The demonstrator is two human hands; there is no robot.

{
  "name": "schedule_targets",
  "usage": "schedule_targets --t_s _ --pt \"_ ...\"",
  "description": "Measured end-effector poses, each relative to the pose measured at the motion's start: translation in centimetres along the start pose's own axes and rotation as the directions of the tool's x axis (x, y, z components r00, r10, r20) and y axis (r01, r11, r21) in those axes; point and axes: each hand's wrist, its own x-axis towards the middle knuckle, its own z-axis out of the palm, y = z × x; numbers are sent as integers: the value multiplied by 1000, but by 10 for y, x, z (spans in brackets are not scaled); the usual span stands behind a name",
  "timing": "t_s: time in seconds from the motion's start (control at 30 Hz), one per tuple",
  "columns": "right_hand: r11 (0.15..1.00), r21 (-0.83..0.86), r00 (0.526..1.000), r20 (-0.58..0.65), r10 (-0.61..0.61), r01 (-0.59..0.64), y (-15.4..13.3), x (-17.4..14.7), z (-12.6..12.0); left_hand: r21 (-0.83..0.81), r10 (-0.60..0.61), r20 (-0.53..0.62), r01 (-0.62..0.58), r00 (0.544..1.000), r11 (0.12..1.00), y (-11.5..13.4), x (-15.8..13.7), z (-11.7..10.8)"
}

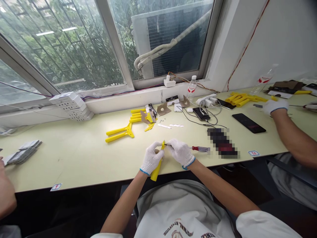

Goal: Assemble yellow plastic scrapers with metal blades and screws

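My left hand [152, 158], in a white knit glove with a blue cuff, is closed round a yellow plastic scraper handle [156, 172] tilted over the table's near edge. At its upper end, my gloved right hand [180, 152] pinches a small dark piece against the yellow plastic; its kind is hidden by the fingers. A screwdriver [200, 149] with a red and clear handle lies just right of that hand. Its shaft runs leftward behind the fingers, and I cannot tell whether they grip it. Ahead are two white strips [164, 126] with tiny loose parts nearby.
More yellow handles [119, 134] lie ahead-left, by cardboard packaging [162, 109]. Phones [249, 123], cables and a power strip [206, 100] occupy the right, near a water bottle [191, 86]. White boxes [71, 105] stand at the window. A co-worker's gloved hand [275, 106] works at right; another person's arm is at left.
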Motion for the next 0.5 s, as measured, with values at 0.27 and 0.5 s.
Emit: schedule_targets --t_s 0.27,0.5 --pt "999 -35 999 34 -8 9 -2 -1 -5 -1 -1 -5 1 1000 1000 2 -1 1" --pt "990 -133 999 3 54 -53 -15 -2 -10 19 8 -4 -8 1000 1000 2 0 -1"
